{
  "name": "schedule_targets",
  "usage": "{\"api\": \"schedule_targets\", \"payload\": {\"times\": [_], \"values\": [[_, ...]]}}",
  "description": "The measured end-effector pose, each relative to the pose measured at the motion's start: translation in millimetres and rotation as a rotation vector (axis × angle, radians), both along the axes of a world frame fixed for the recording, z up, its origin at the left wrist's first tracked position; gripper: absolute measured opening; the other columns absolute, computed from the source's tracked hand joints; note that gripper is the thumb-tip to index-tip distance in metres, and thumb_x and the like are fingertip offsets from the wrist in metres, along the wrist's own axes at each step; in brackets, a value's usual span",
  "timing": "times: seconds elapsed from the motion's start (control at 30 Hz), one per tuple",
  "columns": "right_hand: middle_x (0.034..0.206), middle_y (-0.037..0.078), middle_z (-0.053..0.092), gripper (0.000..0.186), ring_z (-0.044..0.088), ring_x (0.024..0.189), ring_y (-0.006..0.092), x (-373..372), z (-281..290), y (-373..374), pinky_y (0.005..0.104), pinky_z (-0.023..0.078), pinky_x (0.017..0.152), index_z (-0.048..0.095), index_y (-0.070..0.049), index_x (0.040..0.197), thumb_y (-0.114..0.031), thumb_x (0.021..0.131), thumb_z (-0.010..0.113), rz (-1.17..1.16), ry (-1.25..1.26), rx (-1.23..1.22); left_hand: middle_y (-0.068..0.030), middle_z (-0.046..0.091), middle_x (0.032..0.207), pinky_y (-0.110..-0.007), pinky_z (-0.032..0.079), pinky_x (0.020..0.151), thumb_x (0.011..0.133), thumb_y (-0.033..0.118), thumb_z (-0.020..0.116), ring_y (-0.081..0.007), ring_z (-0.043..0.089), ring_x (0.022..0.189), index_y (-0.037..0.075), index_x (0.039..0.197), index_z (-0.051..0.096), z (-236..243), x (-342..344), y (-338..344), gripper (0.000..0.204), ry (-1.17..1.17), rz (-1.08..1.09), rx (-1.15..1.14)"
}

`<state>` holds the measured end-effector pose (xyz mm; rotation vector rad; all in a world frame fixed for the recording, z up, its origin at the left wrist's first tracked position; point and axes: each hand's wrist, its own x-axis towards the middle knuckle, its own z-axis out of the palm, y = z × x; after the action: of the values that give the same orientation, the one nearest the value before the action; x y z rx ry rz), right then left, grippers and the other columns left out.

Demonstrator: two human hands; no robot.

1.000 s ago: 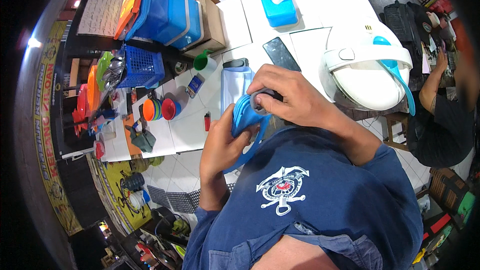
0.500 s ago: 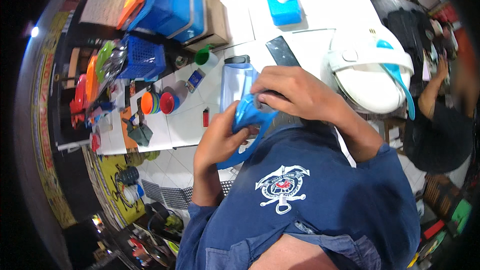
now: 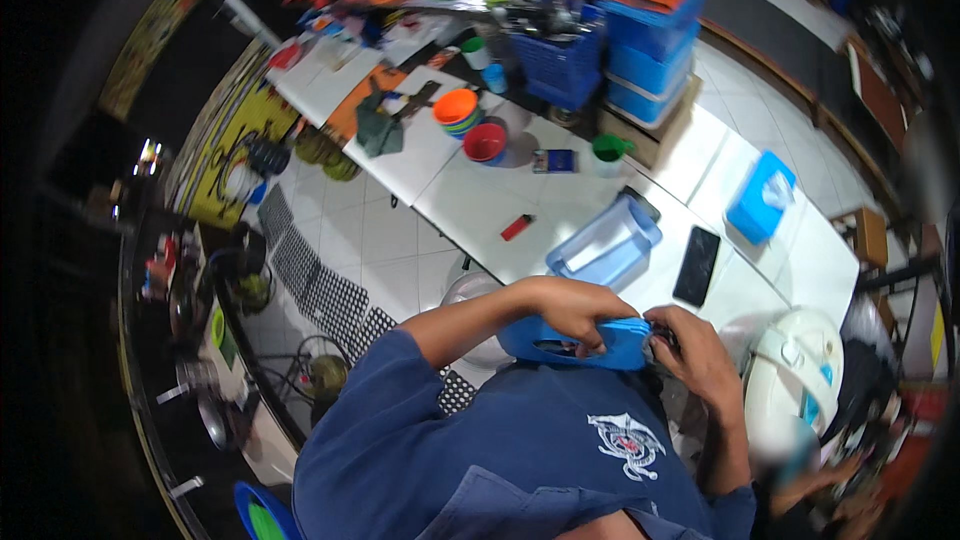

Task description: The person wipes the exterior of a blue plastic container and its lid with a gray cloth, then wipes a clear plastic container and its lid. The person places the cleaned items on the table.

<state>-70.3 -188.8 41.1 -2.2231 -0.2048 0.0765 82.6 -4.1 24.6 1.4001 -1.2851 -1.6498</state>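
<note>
Close to my chest, a blue plastic lid (image 3: 628, 348) with an oval opening, like a tissue-box lid, is in my left hand (image 3: 572, 310). The fingers of that hand curl over it, partly through the opening. My right hand (image 3: 692, 348) is closed at the lid's right end, pinching a small greyish cloth-like piece against the edge; the fingers hide most of it. On the table just beyond my hands lies an open, pale blue plastic box (image 3: 610, 245). A black phone (image 3: 697, 265) rests to its right, and a red lighter (image 3: 517, 227) to its left.
Farther back are a green-and-white mug (image 3: 608, 154), a red bowl (image 3: 485, 143), stacked coloured bowls (image 3: 456, 110), a blue basket (image 3: 560, 65) and stacked blue containers (image 3: 650, 60). A blue tissue box (image 3: 762, 198) and a white rice cooker (image 3: 795, 370) stand right. Another person's arm (image 3: 815, 480) shows lower right.
My view has swung toward the left, shifting the table rightward. The blue lid has turned lengthwise, my left hand now over its top and my right hand at its right end.
</note>
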Motion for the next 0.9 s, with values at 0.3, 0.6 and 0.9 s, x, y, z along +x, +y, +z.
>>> {"api": "schedule_targets", "payload": {"times": [0.3,0.6,0.9], "values": [[0.095,0.024,0.06,0.033,0.062,0.082,0.0409,-2,-39,36,0.0424,0.05,0.072,0.055,0.003,0.113,0.005,0.08,0.051,-0.109,-0.158,-0.091,-0.0188,0.064,0.082,-0.032,0.055,0.046,0.077,-0.005,0.059,-0.0239,0.068,0.057,-0.008,0.118,0.042,-38,-9,27,0.044,0.168,0.192,-0.037],[0.094,0.016,0.052,0.022,0.055,0.085,0.0258,26,-30,59,0.0315,0.045,0.075,0.056,0.003,0.103,0.007,0.083,0.049,-0.235,-0.319,-0.037,-0.0131,0.064,0.088,-0.031,0.057,0.052,0.08,0.001,0.063,-0.0176,0.067,0.064,-0.002,0.125,0.044,-35,3,44,0.049,0.105,0.364,-0.123],[0.118,0.016,0.05,0.04,0.045,0.114,0.0346,79,34,70,0.0432,0.034,0.098,0.057,-0.006,0.114,-0.005,0.075,0.066,-0.454,-0.73,-0.226,-0.0084,0.066,0.088,-0.026,0.054,0.06,0.082,0.005,0.065,-0.0124,0.064,0.062,-0.001,0.115,0.055,6,6,40,0.035,0.343,0.887,-0.555]]}}
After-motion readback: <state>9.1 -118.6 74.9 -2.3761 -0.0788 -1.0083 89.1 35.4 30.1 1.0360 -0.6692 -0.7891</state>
